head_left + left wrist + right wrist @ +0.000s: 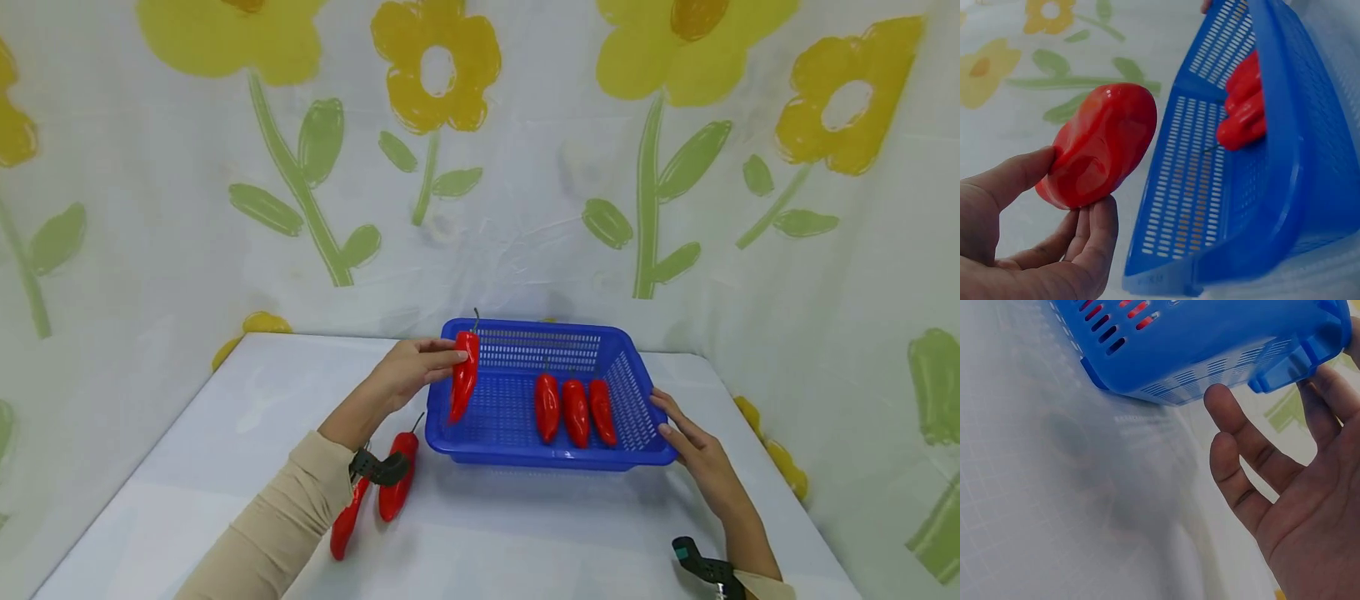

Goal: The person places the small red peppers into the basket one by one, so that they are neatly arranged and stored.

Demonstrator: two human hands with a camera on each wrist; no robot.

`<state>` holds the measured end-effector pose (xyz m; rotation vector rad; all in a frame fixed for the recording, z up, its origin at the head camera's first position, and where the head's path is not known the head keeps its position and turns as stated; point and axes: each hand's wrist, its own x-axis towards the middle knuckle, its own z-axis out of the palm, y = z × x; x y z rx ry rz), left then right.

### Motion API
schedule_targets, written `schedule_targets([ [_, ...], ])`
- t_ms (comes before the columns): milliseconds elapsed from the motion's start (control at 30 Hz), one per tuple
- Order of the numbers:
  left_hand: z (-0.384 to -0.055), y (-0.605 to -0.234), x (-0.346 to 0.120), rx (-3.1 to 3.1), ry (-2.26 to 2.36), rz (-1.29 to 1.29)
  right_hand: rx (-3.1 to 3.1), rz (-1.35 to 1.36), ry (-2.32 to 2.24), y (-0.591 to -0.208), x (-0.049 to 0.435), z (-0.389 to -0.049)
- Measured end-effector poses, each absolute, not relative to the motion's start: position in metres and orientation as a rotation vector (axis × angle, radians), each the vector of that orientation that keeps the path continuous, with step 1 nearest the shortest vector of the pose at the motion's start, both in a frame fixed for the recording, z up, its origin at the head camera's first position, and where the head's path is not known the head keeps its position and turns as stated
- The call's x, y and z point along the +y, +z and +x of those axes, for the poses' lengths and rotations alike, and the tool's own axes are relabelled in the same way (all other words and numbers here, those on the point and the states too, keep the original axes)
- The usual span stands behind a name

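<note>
- Two loose peppers (pixel 397 493) on the table (pixel 225 433), beside the left sleeve (pixel 273 517); a lowered forearm could roll them.
- Left hand (pixel 420 369) pinches the held pepper (pixel 464 383), thumb opposing fingers, stem up, at the basket's left end. Risk: glossy skin slips; tip snags the rim.
- Basket (pixel 540 459) holds three peppers (pixel 576 414), right of centre; a jolt could scatter them.
- Right hand (pixel 701 458) touches the right rim; whether gripping, cannot tell. Uneven pressure could skew basket.
</note>
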<state>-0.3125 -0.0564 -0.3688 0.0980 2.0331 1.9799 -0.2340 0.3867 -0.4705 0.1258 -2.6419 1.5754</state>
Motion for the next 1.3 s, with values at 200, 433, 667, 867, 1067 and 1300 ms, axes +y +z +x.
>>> schedule_targets([
  [200,-0.321,-0.364,-0.039,2.032,1.948,0.090,-2.641,0.121,1.569,-0.471,0.387,-0.235],
  [433,-0.330,-0.366,-0.021,2.093,1.886,0.074,-2.633,0.124,1.606,-0.473,0.385,-0.233],
  [667,-0.339,-0.370,-0.006,2.122,1.841,0.067,-2.649,0.127,1.548,-0.471,0.387,-0.233],
  [867,-0.345,-0.376,0.005,2.213,1.732,0.020,-2.656,0.132,1.544,-0.472,0.388,-0.235],
  [1067,-0.347,-0.377,0.018,2.249,1.652,-0.004,-2.657,0.138,1.537,-0.472,0.390,-0.235],
  [1300,-0.350,-0.383,0.029,2.277,1.569,-0.055,-2.650,0.149,1.545,-0.472,0.390,-0.236],
])
